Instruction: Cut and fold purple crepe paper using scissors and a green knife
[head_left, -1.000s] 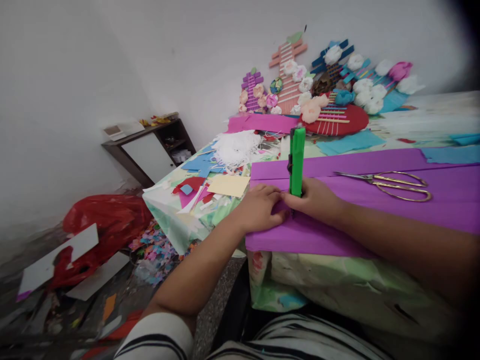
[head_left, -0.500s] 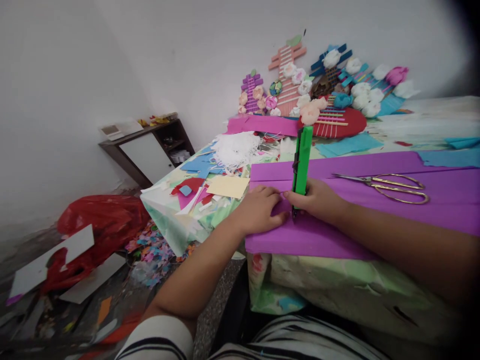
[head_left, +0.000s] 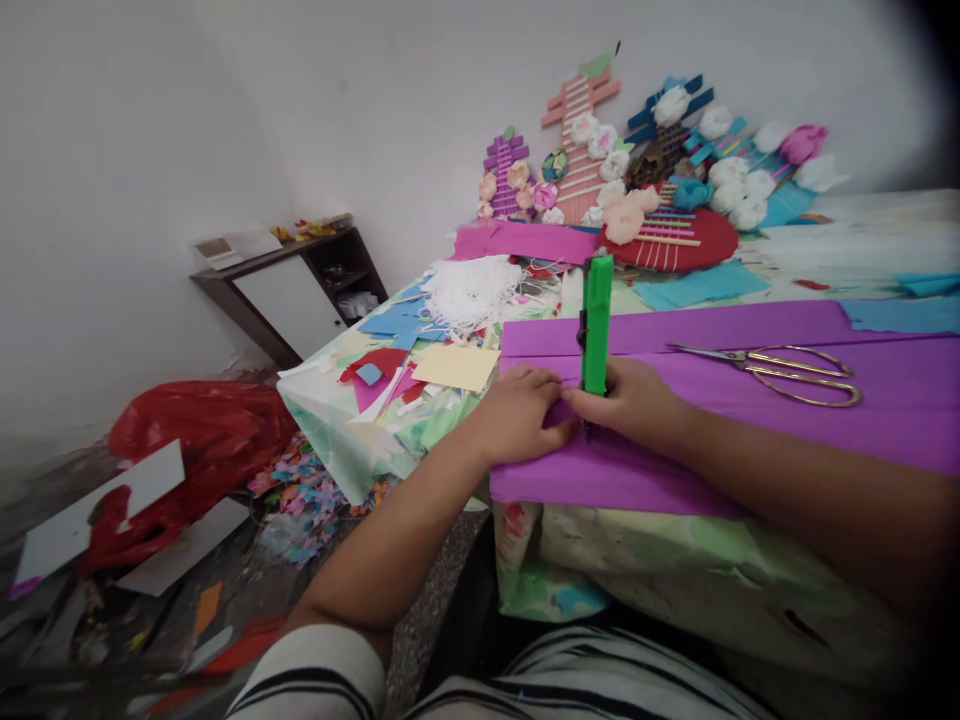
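Observation:
Purple paper (head_left: 787, 430) covers the near part of the table. My left hand (head_left: 523, 418) rests on its left part with the fingers laid over the sheet, holding nothing. My right hand (head_left: 626, 402) is closed round the lower part of a green cutter (head_left: 597, 325), which stands nearly upright with its lower end at the paper. The two hands almost touch. Gold-handled scissors (head_left: 780, 370) lie on the paper to the right, clear of both hands.
Behind the paper are white shreds (head_left: 474, 292), a yellow card (head_left: 456, 368), a pink strip (head_left: 525, 242) and a red oval piece (head_left: 675, 245). Flower-covered crafts (head_left: 577, 150) lean on the wall. A red bag (head_left: 202, 430) and scraps lie on the floor at left.
The green cutter has gone from leaning right to nearly upright, its top shifting left. My right hand has moved slightly left. My left hand stays on the paper.

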